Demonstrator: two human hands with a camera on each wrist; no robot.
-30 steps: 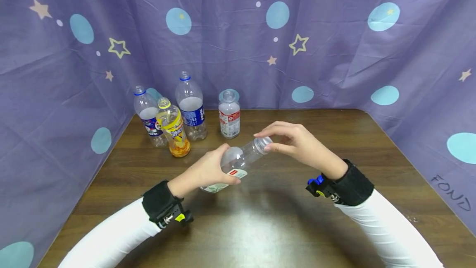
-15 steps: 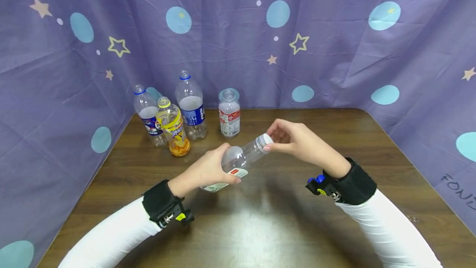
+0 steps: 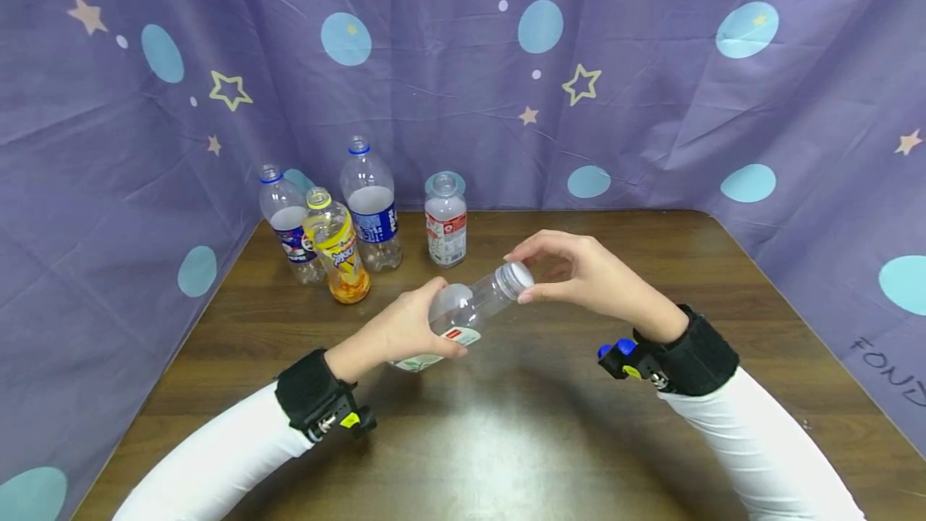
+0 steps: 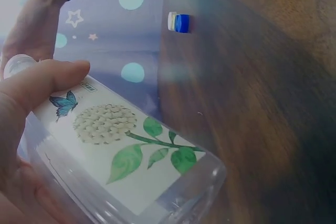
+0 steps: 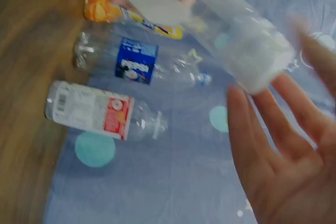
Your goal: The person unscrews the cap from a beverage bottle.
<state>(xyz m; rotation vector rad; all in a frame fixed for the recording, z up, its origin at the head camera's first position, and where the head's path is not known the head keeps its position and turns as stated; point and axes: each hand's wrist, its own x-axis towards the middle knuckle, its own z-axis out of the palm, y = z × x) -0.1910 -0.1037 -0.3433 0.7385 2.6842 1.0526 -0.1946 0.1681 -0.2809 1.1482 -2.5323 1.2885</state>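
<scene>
A clear plastic bottle [image 3: 452,308] with a flower-and-butterfly label is tilted above the table, its neck up to the right. My left hand [image 3: 405,324] grips it round the body; the left wrist view shows the thumb lying across the label [image 4: 105,135]. On the neck sits a whitish bottle cap [image 3: 515,276]. My right hand [image 3: 579,276] has thumb and forefinger at opposite sides of this cap. In the right wrist view the fingers [image 5: 273,129] meet the cap's edge, which is blurred there.
Upright behind are two Pepsi bottles [image 3: 372,207] [image 3: 289,219], a yellow-labelled bottle [image 3: 338,252] with orange bits at the bottom, and a red-and-white-labelled bottle [image 3: 445,223]. Blue and white caps [image 4: 179,22] lie on the wooden table [image 3: 651,264]. A purple curtain [image 3: 463,119] hangs behind.
My right hand's fingers shift round the cap: curled more tightly and drawn back half a second ago, now spread over it again. The left hand and bottle stay almost still.
</scene>
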